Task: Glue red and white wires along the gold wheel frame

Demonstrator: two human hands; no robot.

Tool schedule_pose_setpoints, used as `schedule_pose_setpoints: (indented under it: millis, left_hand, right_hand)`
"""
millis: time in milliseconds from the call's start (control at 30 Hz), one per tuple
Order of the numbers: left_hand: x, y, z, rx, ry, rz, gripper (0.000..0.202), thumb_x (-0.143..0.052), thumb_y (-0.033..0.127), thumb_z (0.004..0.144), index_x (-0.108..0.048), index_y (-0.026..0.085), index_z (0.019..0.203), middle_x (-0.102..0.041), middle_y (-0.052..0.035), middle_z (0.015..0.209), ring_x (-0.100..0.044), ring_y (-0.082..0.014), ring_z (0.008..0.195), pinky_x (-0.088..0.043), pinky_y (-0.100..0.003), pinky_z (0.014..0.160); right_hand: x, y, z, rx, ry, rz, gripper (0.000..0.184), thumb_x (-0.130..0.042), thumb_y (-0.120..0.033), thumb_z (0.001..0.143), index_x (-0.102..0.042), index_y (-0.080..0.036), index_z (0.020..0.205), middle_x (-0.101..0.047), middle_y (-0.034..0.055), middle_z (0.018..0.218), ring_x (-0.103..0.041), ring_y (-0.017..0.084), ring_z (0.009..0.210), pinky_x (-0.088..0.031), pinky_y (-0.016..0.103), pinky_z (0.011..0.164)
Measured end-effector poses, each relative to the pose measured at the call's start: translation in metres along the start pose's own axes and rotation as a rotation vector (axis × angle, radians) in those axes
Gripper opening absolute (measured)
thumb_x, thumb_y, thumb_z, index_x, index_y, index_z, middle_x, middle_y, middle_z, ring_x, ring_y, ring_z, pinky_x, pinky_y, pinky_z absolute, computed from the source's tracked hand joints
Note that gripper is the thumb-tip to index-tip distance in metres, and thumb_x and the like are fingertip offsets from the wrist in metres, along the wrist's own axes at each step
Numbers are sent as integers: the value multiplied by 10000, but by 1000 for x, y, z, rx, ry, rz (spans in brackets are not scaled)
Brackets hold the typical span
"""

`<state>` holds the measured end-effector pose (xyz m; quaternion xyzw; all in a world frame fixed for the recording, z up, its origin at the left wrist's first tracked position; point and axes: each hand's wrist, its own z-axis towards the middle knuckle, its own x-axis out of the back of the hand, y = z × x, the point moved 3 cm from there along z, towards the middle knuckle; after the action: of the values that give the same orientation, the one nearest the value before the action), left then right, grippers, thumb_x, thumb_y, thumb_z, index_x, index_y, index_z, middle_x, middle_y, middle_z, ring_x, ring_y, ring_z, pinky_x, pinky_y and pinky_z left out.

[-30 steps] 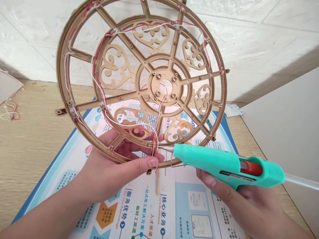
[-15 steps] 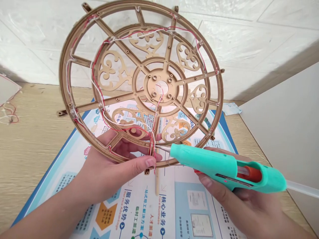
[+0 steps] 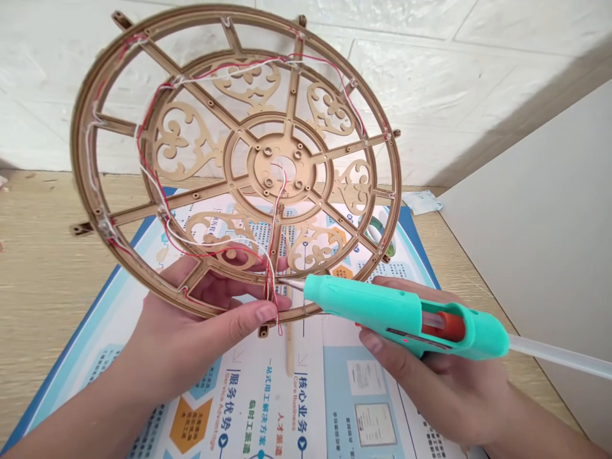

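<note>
A printed poster [image 3: 268, 395] lies on the wooden table [image 3: 38, 319], a small packet [image 3: 421, 202] just beyond its far right corner. A round wooden frame [image 3: 81, 140] hangs above the poster, with a hot glue gun [image 3: 363, 306] at its lower right rim. A wall [image 3: 421, 76] stands behind the table, a panel [image 3: 535, 223] to the right.

Wooden wheel frame [image 3: 261, 167] and glue gun [image 3: 363, 306], moving together, now sit further left over the printed poster [image 3: 268, 395] than a moment earlier.

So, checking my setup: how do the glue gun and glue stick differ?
The glue gun is bulky teal plastic, while the glue stick is a thin, clear rod. The gun sits in the right hand; the stick juts out behind it, unheld. They are joined: the stick enters the gun's rear.
</note>
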<state>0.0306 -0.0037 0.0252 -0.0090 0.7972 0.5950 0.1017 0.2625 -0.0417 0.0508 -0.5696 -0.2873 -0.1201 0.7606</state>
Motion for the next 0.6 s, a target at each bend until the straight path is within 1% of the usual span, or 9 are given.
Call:
schedule_pose_setpoints:
  millis: [100, 167, 233, 333, 433, 500, 600]
  left_hand:
    - [1, -1, 1, -48, 44, 4, 448, -969, 220, 679, -644, 233, 987, -833, -4, 955, -824, -236, 790, -704, -271, 643]
    - [2, -2, 2, -91, 45, 4, 421, -956, 196, 695, -660, 230, 991, -830, 15, 924, -819, -202, 758, -692, -232, 636]
    - [4, -3, 4, -122, 8, 15, 418, -959, 195, 695, -667, 226, 993, -834, 7, 932, -822, -203, 765, -694, -231, 642]
    - [6, -4, 7, -145, -41, 53, 415, -964, 210, 697, -672, 220, 992, -834, -7, 908, -829, -238, 797, -703, -256, 638]
    - [8, -4, 8, -155, -35, 73, 394, -958, 212, 705, -681, 231, 985, -821, 18, 851, -824, -222, 753, -694, -241, 617]
    - [8, -4, 9, -165, -38, 74, 397, -962, 199, 696, -690, 236, 983, -818, 27, 837, -818, -200, 736, -689, -221, 624]
    - [7, -5, 8, -169, -34, 58, 405, -960, 171, 693, -695, 237, 992, -826, 23, 848, -817, -184, 737, -688, -204, 647]
  right_hand:
    - [0, 1, -2, 4, 6, 6, 189, -626, -214, 972, -569, -215, 792, -534, -42, 654, -497, 89, 529, -399, 242, 468]
    - [1, 0, -3, 8, 7, -4, 209, -630, -202, 968, -545, -215, 778, -510, -52, 649, -476, 79, 527, -393, 235, 475]
    - [1, -1, -3, 14, 12, -32, 218, -622, -192, 972, -530, -217, 775, -491, -57, 641, -459, 78, 526, -393, 236, 483]
    - [1, -2, -3, 41, 33, -53, 177, -603, -180, 979, -556, -226, 815, -493, -56, 634, -453, 86, 523, -381, 248, 477]
    - [0, -2, -3, 61, 37, -67, 140, -607, -178, 975, -580, -230, 848, -529, -46, 647, -488, 98, 528, -377, 262, 470]
    - [0, -1, -4, 71, 44, -86, 185, -611, -171, 967, -541, -226, 805, -545, -38, 658, -503, 103, 534, -377, 271, 472]
    - [0, -1, -7, 90, 86, -94, 283, -608, -149, 956, -431, -223, 748, -506, -43, 650, -481, 98, 538, -377, 271, 491]
